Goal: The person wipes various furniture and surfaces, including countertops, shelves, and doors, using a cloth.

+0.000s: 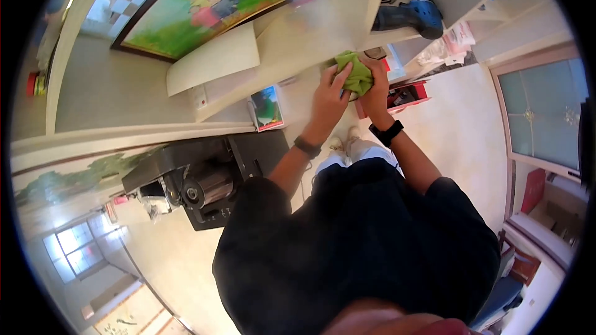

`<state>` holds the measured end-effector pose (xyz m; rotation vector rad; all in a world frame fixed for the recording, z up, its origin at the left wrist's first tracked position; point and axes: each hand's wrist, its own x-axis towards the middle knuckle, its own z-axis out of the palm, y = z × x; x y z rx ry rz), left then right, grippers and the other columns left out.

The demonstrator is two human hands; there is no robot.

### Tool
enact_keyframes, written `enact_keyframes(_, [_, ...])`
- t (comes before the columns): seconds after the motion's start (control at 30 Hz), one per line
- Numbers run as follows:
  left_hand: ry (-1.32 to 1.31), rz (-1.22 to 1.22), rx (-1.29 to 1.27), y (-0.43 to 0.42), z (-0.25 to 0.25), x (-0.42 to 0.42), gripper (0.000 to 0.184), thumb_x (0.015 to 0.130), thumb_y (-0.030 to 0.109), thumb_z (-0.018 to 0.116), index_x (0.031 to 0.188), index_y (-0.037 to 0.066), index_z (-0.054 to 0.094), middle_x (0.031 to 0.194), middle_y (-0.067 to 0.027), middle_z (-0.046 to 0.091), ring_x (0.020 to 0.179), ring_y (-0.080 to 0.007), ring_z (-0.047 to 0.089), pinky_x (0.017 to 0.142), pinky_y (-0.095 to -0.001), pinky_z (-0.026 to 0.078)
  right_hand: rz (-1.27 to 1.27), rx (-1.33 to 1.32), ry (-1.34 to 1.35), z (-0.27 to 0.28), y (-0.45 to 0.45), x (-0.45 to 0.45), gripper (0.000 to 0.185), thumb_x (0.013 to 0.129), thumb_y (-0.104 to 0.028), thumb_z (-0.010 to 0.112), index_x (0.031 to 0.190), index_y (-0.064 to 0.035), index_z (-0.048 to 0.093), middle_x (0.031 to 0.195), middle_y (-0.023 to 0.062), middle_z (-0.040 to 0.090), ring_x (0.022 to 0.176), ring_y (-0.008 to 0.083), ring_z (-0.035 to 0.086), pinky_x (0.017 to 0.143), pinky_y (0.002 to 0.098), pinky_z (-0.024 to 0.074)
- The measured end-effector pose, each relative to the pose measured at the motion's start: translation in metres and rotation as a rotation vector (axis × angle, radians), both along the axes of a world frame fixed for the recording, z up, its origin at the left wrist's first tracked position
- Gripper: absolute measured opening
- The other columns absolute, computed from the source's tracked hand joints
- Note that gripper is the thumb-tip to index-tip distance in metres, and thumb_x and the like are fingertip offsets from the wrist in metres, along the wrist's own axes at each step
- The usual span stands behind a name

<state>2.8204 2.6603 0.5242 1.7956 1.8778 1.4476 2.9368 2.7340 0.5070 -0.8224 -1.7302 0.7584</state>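
Note:
A crumpled green cloth (356,75) is held between both hands in front of the shelf unit. My left hand (330,94) grips its left side, with fingers bent over the fabric. On the other side, my right hand (376,90) is closed on the cloth's right edge. Part of a dark-rimmed item (375,53) shows just beyond the cloth; I cannot make out what it is. A red box (410,95) with dark contents lies below and to the right of my right hand.
A framed picture (205,9) and a white sheet (217,62) stand on the left shelf. A blue power tool (419,15) lies on the upper right shelf. A black machine (211,180) is at left, near my left arm.

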Motion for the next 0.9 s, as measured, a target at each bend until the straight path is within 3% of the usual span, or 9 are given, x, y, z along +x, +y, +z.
enact_keyframes(0.2, [0.162,-0.011,0.14,0.04,0.0,0.023,0.06,0.073,-0.004,0.066,0.13,0.014,0.059,0.114,-0.0155,0.054,0.099,-0.0354,0.059,0.08,-0.0415,0.052,-0.066,0.028,-0.04,0.011,0.028,0.028,0.044,0.075,0.008,0.064,0.117,-0.0035,0.061,0.111,0.0153,0.058,0.104,0.0328,0.058,0.089,0.0357,0.0476])
enact_keyframes(0.33, [0.076,-0.054,0.07,0.053,-0.002,0.039,0.062,0.07,-0.007,0.062,0.129,0.014,0.061,0.111,-0.0151,0.055,0.102,-0.0333,0.057,0.086,-0.0386,0.05,-0.08,0.005,-0.03,0.005,0.04,0.045,0.042,0.076,0.01,0.063,0.117,-0.0024,0.061,0.11,0.0155,0.059,0.102,0.0323,0.059,0.089,0.0349,0.0476])
enact_keyframes(0.6, [0.068,-0.044,-0.026,0.103,-0.007,0.096,0.057,0.074,-0.006,0.062,0.127,0.014,0.062,0.115,-0.0147,0.055,0.104,-0.0325,0.058,0.087,-0.0383,0.051,-0.049,-0.015,0.026,-0.006,0.093,0.1,0.043,0.074,0.005,0.07,0.115,-0.0052,0.063,0.105,0.0141,0.058,0.1,0.0314,0.059,0.087,0.0355,0.0481])
enact_keyframes(0.8, [0.07,-0.006,0.001,0.16,-0.029,0.158,0.055,0.071,0.001,0.069,0.125,0.006,0.06,0.119,-0.0149,0.056,0.107,-0.0341,0.056,0.092,-0.0393,0.049,0.037,-0.087,0.008,-0.009,0.147,0.168,0.043,0.075,0.001,0.07,0.116,-0.0066,0.063,0.103,0.014,0.058,0.097,0.0322,0.059,0.085,0.0362,0.0485])
enact_keyframes(0.9, [0.153,0.057,-0.088,0.178,-0.023,0.203,0.063,0.072,-0.009,0.062,0.132,0.013,0.058,0.121,-0.0169,0.055,0.109,-0.0377,0.056,0.092,-0.0423,0.048,0.097,-0.102,-0.029,-0.008,0.174,0.217,0.047,0.074,0.001,0.071,0.119,-0.0072,0.062,0.104,0.0136,0.057,0.099,0.0323,0.058,0.085,0.0363,0.0488])
